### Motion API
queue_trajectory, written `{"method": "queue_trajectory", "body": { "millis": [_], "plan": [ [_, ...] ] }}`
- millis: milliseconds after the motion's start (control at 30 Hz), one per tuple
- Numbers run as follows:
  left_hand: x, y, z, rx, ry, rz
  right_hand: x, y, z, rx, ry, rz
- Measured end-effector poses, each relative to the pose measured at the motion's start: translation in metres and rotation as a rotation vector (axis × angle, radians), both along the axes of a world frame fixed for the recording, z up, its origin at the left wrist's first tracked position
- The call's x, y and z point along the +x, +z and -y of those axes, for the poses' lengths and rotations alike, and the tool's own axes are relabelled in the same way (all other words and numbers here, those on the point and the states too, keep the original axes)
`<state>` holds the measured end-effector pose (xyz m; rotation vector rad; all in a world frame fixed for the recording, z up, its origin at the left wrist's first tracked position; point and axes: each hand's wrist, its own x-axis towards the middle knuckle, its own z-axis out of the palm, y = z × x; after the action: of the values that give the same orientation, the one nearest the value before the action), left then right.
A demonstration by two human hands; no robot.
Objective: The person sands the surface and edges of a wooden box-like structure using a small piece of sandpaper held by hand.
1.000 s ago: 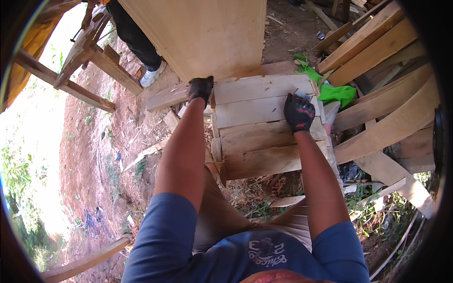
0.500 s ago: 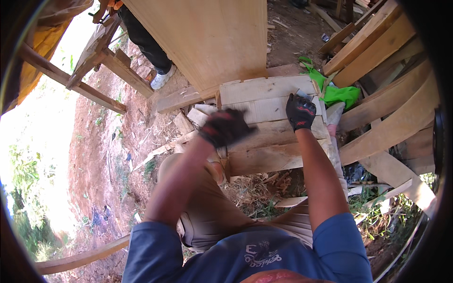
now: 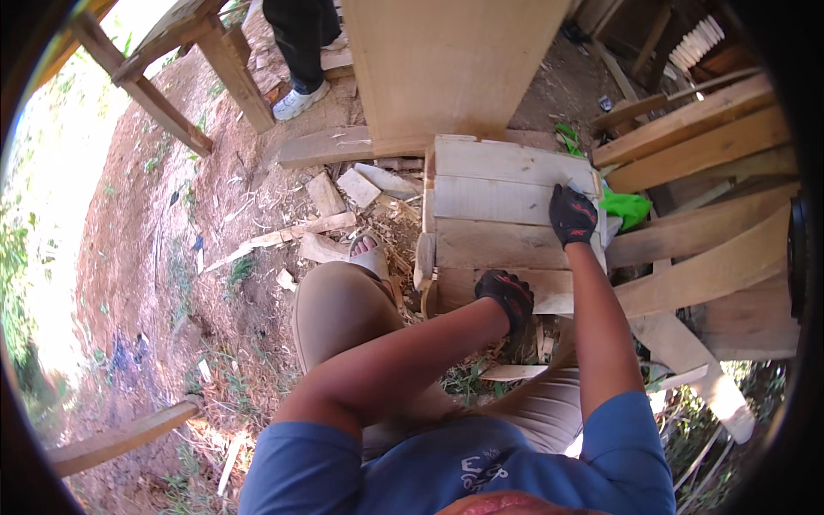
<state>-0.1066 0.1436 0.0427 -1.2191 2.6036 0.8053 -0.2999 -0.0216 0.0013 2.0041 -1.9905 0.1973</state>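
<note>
Wooden slat panel point(image 3: 498, 202) under both gloved, gripping hands

The left hand point(image 3: 506, 296) and right hand point(image 3: 572, 215) wear dark gloves, so their fingers do not show, and whether they grip the slatted wooden panel point(image 3: 498, 202) or only press on it cannot be told. The panel's lower edge is hidden behind the left forearm. A second person point(image 3: 300, 43) is cut off at the top edge, only legs and a white shoe showing
</note>
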Motion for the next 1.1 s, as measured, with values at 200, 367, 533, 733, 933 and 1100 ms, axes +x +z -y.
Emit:
{"method": "queue_trajectory", "body": {
  "millis": [200, 367, 533, 733, 933, 1100],
  "plan": [
    [0.014, 0.008, 0.008, 0.057, 0.012, -0.048, 0.082, 0.013, 0.009, 0.178, 0.250, 0.083],
    [0.030, 0.016, 0.009, 0.103, 0.068, -0.136, 0.168, -0.009, 0.050, 0.062, 0.268, -0.034],
    [0.036, 0.011, 0.011, 0.064, 0.119, -0.258, 0.203, -0.006, 0.068, 0.370, 0.659, 0.019],
    [0.037, 0.012, 0.017, 0.135, 0.074, -0.193, 0.196, 0.000, 0.069, 0.203, 0.390, 0.058],
    [0.041, 0.011, 0.019, 0.122, 0.052, -0.218, 0.186, 0.001, 0.068, 0.189, 0.299, 0.059],
    [0.041, 0.012, 0.025, 0.126, 0.033, -0.205, 0.174, 0.005, 0.067, 0.378, 0.508, 0.005]
  ]
}}
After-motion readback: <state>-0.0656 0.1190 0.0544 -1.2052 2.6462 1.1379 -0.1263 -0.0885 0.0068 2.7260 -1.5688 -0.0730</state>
